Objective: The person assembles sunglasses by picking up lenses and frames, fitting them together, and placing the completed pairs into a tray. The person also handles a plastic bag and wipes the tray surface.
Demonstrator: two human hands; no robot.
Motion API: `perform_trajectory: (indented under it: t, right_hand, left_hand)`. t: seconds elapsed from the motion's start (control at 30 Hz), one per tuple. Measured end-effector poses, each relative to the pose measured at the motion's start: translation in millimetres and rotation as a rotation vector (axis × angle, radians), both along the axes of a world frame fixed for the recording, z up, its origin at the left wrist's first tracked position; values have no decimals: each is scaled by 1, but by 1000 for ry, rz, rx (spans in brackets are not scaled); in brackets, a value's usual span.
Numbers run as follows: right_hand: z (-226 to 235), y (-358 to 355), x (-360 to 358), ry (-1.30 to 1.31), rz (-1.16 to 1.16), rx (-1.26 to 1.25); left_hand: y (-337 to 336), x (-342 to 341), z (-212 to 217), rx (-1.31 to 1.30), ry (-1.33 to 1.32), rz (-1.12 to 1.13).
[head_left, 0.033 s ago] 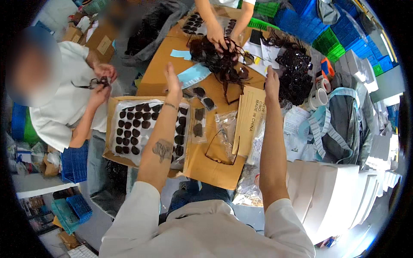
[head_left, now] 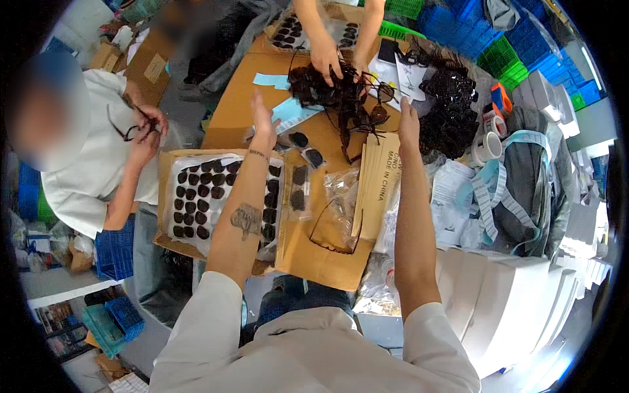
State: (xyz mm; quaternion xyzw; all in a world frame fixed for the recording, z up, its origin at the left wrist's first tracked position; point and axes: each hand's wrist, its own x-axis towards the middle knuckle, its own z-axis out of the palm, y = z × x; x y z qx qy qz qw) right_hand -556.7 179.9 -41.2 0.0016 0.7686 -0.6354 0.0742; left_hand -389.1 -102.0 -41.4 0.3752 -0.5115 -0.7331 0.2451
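My left hand [head_left: 263, 121] is stretched out over the cardboard-covered table [head_left: 236, 111] with its fingers apart and nothing in it, next to a light blue paper slip [head_left: 291, 111] and loose dark lenses [head_left: 306, 149]. My right hand [head_left: 409, 122] is also open and holds nothing; it is beside a tangled pile of dark sunglasses [head_left: 341, 98]. Another person's two hands [head_left: 325, 60] dig into that pile from the far side. Under my left forearm lies a cardboard tray of dark lenses [head_left: 203, 196]. A clear plastic bag with a glasses frame [head_left: 337, 219] lies between my arms.
A person in white at the left holds a pair of glasses [head_left: 134, 128]. A second black heap of glasses [head_left: 452, 114], tape rolls [head_left: 488, 147] and grey cloth [head_left: 531, 177] are at the right. White boxes [head_left: 511, 308] are stacked at the lower right. Blue and green crates [head_left: 504, 39] stand behind.
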Motion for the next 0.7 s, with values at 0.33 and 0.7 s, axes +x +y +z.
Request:
perform_trajectory:
  t: [0.33, 0.7]
  right_hand:
    - [0, -14, 35, 318, -102, 97]
    - [-78, -61, 129, 280, 334, 935]
  left_hand:
    - [62, -45, -38, -136, -265, -364]
    - [120, 40, -52, 31, -195, -267]
